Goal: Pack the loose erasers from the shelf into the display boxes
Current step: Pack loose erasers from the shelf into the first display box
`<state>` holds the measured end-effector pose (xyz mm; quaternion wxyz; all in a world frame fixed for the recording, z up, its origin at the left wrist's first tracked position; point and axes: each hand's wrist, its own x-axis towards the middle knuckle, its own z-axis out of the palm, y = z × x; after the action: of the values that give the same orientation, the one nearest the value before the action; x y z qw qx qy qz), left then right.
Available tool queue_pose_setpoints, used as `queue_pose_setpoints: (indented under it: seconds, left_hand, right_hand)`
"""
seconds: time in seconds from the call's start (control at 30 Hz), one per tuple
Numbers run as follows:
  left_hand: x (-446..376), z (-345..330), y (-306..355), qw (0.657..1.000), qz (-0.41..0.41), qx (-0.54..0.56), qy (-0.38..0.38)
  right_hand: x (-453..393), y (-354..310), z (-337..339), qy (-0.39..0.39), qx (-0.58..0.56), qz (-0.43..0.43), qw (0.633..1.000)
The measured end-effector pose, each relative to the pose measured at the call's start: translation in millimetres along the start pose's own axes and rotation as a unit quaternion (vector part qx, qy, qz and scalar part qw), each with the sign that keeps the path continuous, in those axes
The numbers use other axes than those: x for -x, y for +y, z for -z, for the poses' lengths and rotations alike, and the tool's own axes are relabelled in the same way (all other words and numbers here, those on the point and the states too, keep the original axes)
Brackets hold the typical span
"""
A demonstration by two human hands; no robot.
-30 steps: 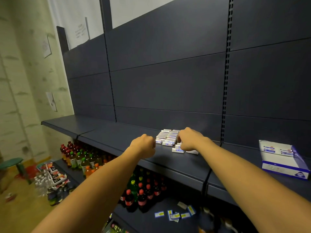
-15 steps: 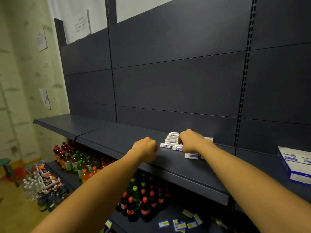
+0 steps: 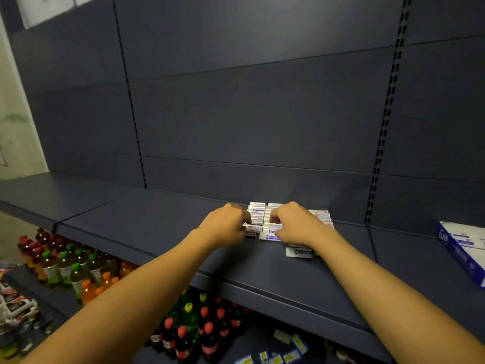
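left hand [image 3: 225,227]: fingers curled on the left edge of the erasers [image 3: 258,215] | right hand [image 3: 296,224]: fingers curled over their right part, grip hidden | erasers: in rows, far on the shelf [image 3: 147,224], one loose eraser [image 3: 299,252] nearer | box [image 3: 462,248]: far right on the shelf, well apart | bottles [image 3: 70,266]: lower shelf, left
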<state>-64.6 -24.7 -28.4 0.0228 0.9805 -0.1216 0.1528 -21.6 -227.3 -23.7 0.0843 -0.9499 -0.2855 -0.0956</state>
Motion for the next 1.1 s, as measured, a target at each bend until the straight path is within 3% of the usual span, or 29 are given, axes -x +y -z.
queue_pose_setpoints:
  seconds: [0.57, 1.1]
  left_hand:
    - [-24, -61, -44, 0.97, -0.15, 0.104, 0.16]
    - [-22, -78, -53, 0.975, -0.107, 0.172, 0.087]
  right_hand:
    - [-18, -2, -33, 0.073, -0.045, -0.019, 0.996]
    - [-12, -1, -48, 0.092, -0.023, 0.011, 0.995]
